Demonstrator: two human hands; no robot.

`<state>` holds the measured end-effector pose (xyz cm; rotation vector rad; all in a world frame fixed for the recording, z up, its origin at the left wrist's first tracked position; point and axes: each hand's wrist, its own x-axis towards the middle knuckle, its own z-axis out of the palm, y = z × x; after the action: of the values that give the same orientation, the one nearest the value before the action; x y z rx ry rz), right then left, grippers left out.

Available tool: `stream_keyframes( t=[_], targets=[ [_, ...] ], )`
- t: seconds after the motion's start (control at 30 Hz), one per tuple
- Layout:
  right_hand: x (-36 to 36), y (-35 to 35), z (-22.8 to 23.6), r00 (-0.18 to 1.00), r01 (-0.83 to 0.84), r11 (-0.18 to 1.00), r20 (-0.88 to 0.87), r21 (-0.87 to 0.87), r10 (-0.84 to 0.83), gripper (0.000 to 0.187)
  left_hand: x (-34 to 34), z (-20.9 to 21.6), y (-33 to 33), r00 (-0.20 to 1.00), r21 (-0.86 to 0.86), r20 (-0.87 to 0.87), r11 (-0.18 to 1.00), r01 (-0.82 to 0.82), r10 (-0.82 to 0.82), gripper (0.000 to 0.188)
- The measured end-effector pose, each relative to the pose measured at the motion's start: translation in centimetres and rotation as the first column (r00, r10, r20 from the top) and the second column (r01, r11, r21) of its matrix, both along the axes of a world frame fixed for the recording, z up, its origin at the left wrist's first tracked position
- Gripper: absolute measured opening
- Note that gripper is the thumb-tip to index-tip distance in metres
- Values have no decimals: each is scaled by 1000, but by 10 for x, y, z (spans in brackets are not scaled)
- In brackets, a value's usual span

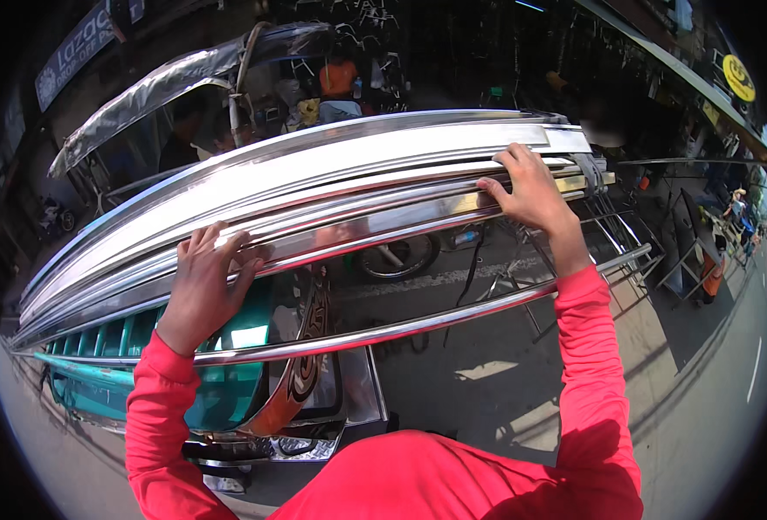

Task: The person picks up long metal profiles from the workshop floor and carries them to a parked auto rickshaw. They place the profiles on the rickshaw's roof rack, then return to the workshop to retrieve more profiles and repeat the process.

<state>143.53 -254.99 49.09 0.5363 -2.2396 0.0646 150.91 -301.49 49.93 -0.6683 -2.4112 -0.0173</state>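
Note:
Across the view lies a stack of long, shiny metal bars [349,227], bright and mirror-like, on top of what looks like a vehicle's load. My left hand [210,277] curls its fingers over the near bars left of the middle. Toward the stack's right end my right hand [526,186] grips the same bars, thumb on the near side and fingers over the top. A separate round metal tube [418,327] runs below the stack, apart from both hands. Wide flat metal strips [314,173] lie behind the bars. A grey wrap [589,169] binds the right ends.
Beneath the stack stands a teal sidecar [227,394] with an orange, patterned panel [290,399]. A wheel [401,256] shows behind it. Metal frames [613,230] stand at the right beside the road [738,373]. A person in orange [338,80] sits in back; a silver canopy [171,82] rises at the left.

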Motion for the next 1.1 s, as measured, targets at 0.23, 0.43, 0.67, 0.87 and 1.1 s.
stream_keyframes(
  t=[0.23, 0.43, 0.67, 0.87, 1.1],
  targets=[
    [-17, -2, 2, 964, 204, 975, 155, 87, -215, 44, 48, -25, 20, 990, 128, -20, 981, 144, -143, 32],
    [-31, 12, -7, 976, 111, 993, 184, 48, -118, 49, 65, -41, -5, 1000, 152, 12, 988, -14, 13, 29],
    [-37, 11, -19, 994, 86, 996, 74, -1, -86, 48, 63, -57, -20, 997, 215, 40, 974, -71, 63, 28],
    [-29, 4, -11, 974, 133, 991, 187, 2, -131, 46, 43, -61, -20, 995, 291, -88, 956, -20, 47, 29],
    [6, 3, -8, 988, 91, 995, 131, -32, -86, 43, 49, -61, -24, 991, 358, -104, 933, -46, 88, 28]
  ],
)
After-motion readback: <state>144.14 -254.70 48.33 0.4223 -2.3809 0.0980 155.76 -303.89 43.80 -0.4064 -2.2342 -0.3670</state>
